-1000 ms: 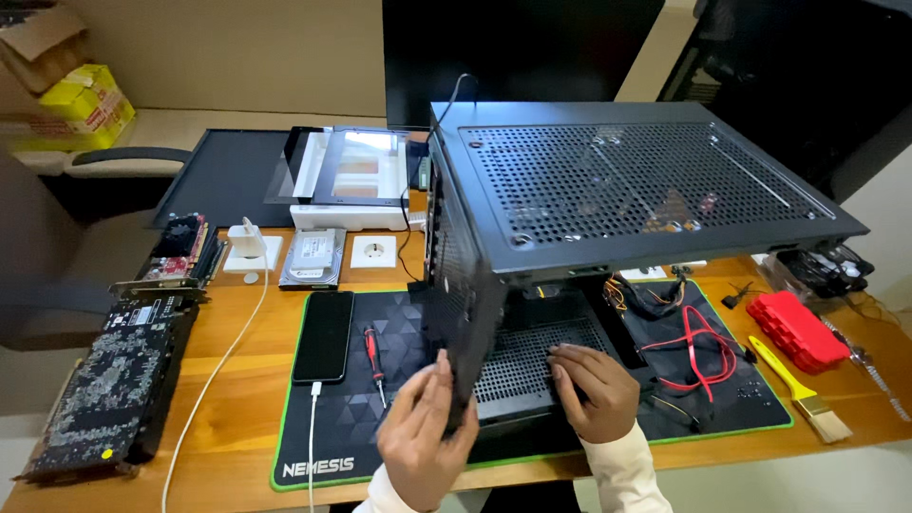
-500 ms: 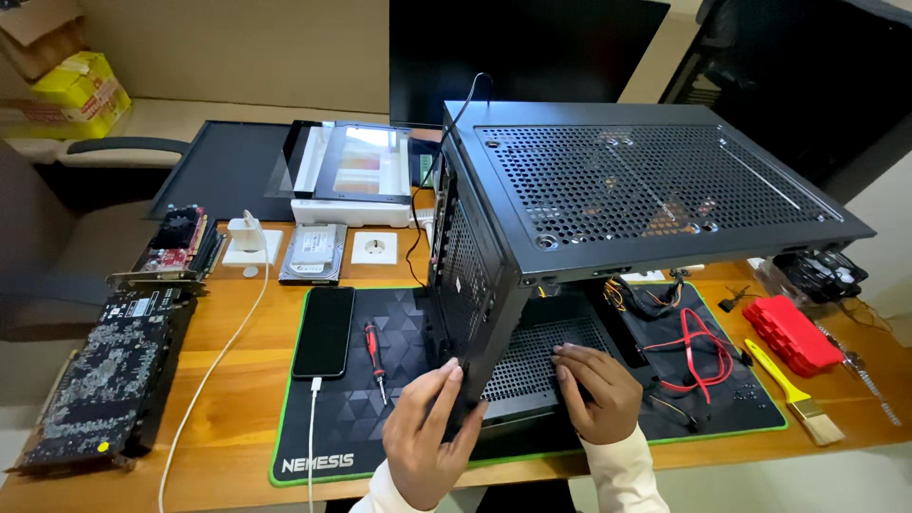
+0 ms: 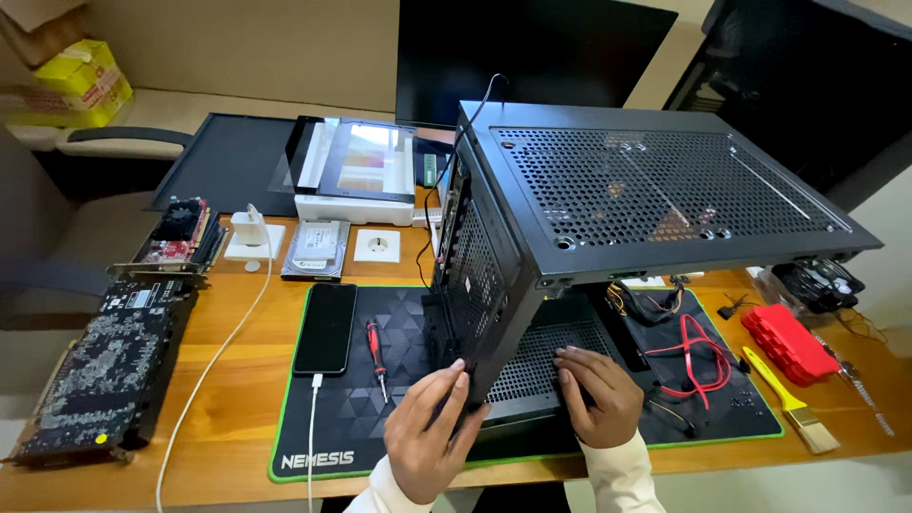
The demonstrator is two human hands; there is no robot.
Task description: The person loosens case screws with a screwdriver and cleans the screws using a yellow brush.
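Note:
A black perforated computer case [image 3: 655,190] stands tilted on a black desk mat [image 3: 380,399] with a green edge. My left hand [image 3: 432,432] grips the case's lower front corner, fingers curled on its edge. My right hand [image 3: 597,394] rests flat on a perforated black panel [image 3: 541,366] lying under the case. A small red-handled screwdriver [image 3: 377,347] and a black phone [image 3: 327,328] lie on the mat to the left of my left hand.
Two graphics cards [image 3: 104,366] lie at the left on the wooden desk [image 3: 228,380]. A hard drive [image 3: 316,249], white charger [image 3: 252,237], white box [image 3: 356,180], red case [image 3: 788,342], yellow-handled brush [image 3: 788,399] and red cables [image 3: 698,356] are around. A monitor [image 3: 532,47] stands behind.
The view has shifted slightly and the case has tipped a little more upright. My left hand has slid along the case's lower edge; my right hand stays on the panel.

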